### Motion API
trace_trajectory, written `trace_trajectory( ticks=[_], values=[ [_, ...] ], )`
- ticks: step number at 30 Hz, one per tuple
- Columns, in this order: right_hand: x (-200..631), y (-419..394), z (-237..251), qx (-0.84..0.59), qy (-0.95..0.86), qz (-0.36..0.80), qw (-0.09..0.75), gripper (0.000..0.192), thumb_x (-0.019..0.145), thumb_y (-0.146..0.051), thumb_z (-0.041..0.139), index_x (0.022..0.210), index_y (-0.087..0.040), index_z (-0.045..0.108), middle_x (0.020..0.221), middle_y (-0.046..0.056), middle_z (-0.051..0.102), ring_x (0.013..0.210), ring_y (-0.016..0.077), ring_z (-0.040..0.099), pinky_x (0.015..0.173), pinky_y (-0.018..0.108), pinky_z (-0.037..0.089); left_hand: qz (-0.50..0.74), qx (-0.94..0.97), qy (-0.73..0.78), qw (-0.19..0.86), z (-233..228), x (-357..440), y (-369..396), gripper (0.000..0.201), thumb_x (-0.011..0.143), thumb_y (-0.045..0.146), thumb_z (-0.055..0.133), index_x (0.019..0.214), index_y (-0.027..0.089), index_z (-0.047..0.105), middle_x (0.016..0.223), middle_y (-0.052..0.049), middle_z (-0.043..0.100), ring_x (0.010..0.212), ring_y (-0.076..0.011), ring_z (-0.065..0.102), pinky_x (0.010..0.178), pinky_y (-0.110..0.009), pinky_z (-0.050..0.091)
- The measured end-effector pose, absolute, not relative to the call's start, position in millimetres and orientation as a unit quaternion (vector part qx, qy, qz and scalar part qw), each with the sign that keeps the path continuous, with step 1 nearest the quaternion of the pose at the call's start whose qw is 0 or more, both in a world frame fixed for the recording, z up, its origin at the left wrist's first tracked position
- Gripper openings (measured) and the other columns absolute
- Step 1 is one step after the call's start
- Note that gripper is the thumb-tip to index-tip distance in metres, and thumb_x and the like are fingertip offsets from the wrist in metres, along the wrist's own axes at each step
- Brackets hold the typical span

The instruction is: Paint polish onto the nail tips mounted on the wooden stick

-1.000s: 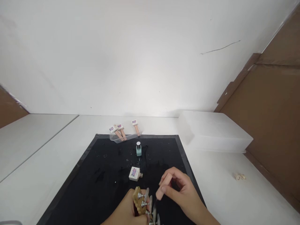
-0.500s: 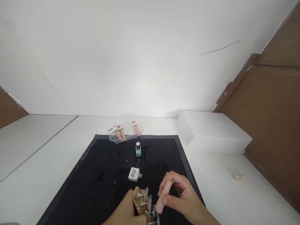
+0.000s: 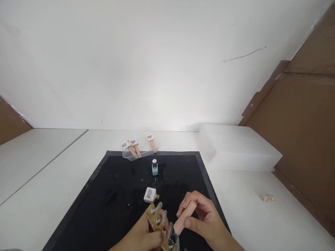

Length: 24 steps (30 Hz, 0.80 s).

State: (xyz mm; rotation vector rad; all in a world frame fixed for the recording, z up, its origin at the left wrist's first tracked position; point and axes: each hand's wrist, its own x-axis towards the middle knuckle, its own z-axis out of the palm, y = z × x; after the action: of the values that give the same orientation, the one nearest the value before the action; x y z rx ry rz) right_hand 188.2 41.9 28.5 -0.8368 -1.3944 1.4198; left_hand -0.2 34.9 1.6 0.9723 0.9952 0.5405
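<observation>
Your right hand (image 3: 201, 219) pinches the pale pink cap-shaped brush handle (image 3: 184, 217) between thumb and fingertips, tilted with its lower end down toward the clear nail tips. Half a second ago that handle stood steeper and lower in the picture; now it lies flatter and sits a touch higher, so your stroke has lifted off or is swinging to a fresh tip — I cannot see the bristles themselves.

Your left hand (image 3: 142, 237) curls closed round the tan wooden holder with metal pegs and clear false nail tips (image 3: 160, 223), and you have tipped it: the tips now fan up and back toward the small white square polish bottle lying on its side (image 3: 150, 195), where before they stood lower at the picture's bottom edge.

Further out, nothing has stirred. The mint green polish bottle with the white top (image 3: 154, 167) stands upright on the black mat (image 3: 112, 195), and the clear shallow tray of pink-handled brushes (image 3: 136, 149) sits at the mat's far edge. The frosted plastic box (image 3: 238, 148) rests on the white table (image 3: 251, 216) to the right.
</observation>
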Motion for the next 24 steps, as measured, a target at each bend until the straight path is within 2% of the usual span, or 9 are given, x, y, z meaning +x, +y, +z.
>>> trace_trajectory(
  ticks=[5, 9, 13, 18, 21, 24],
  values=[
    [188, 44, 28, -0.399, -0.545, 0.547, 0.494, 0.021, 0.075, -0.04, 0.07, 0.079, -0.021, 0.061, 0.073, 0.003, 0.067, 0.069, 0.0171, 0.058, 0.062, 0.027, 0.042, 0.258, 0.412, 0.43, 0.761, 7, -1, 33, 0.031, 0.054, 0.037, 0.068, 0.065, 0.02, 0.045, 0.044, 0.011, 0.04, 0.034, -0.0032, 0.032, 0.036, -0.019, 0.023],
    [188, 43, 27, -0.343, -0.514, 0.593, 0.516, 0.029, 0.069, -0.046, 0.073, 0.08, -0.022, 0.06, 0.076, 0.003, 0.066, 0.068, 0.0172, 0.059, 0.061, 0.028, 0.044, 0.254, 0.395, 0.415, 0.78, 5, -1, 31, 0.039, 0.051, 0.045, 0.073, 0.066, 0.02, 0.046, 0.046, 0.01, 0.043, 0.036, -0.0034, 0.034, 0.039, -0.02, 0.022],
    [186, 42, 29, -0.378, -0.547, 0.564, 0.491, 0.028, 0.07, -0.046, 0.071, 0.077, -0.02, 0.062, 0.072, 0.003, 0.065, 0.066, 0.0177, 0.058, 0.06, 0.028, 0.043, 0.245, 0.388, 0.421, 0.783, 7, -1, 33, 0.04, 0.05, 0.044, 0.075, 0.065, 0.021, 0.046, 0.046, 0.01, 0.045, 0.038, -0.0048, 0.038, 0.041, -0.021, 0.023],
    [187, 43, 29, -0.377, -0.515, 0.572, 0.515, 0.025, 0.073, -0.044, 0.07, 0.08, -0.023, 0.06, 0.073, 0.001, 0.065, 0.064, 0.016, 0.058, 0.062, 0.028, 0.044, 0.237, 0.36, 0.42, 0.798, 14, 0, 35, 0.041, 0.05, 0.043, 0.077, 0.069, 0.02, 0.049, 0.05, 0.009, 0.049, 0.041, -0.0052, 0.04, 0.045, -0.022, 0.025],
    [187, 43, 27, -0.344, -0.53, 0.589, 0.503, 0.027, 0.069, -0.044, 0.073, 0.078, -0.022, 0.062, 0.074, 0.002, 0.064, 0.067, 0.0165, 0.058, 0.061, 0.027, 0.043, 0.237, 0.347, 0.405, 0.812, 16, 0, 34, 0.037, 0.052, 0.038, 0.077, 0.067, 0.02, 0.048, 0.05, 0.008, 0.05, 0.042, -0.0057, 0.042, 0.046, -0.022, 0.025],
    [188, 45, 26, -0.39, -0.526, 0.557, 0.51, 0.022, 0.072, -0.041, 0.072, 0.078, -0.021, 0.062, 0.074, 0.002, 0.065, 0.068, 0.0162, 0.058, 0.063, 0.027, 0.043, 0.248, 0.327, 0.386, 0.826, 13, -1, 31, 0.03, 0.057, 0.032, 0.075, 0.07, 0.021, 0.05, 0.052, 0.008, 0.052, 0.043, -0.0065, 0.044, 0.046, -0.022, 0.026]
  ],
)
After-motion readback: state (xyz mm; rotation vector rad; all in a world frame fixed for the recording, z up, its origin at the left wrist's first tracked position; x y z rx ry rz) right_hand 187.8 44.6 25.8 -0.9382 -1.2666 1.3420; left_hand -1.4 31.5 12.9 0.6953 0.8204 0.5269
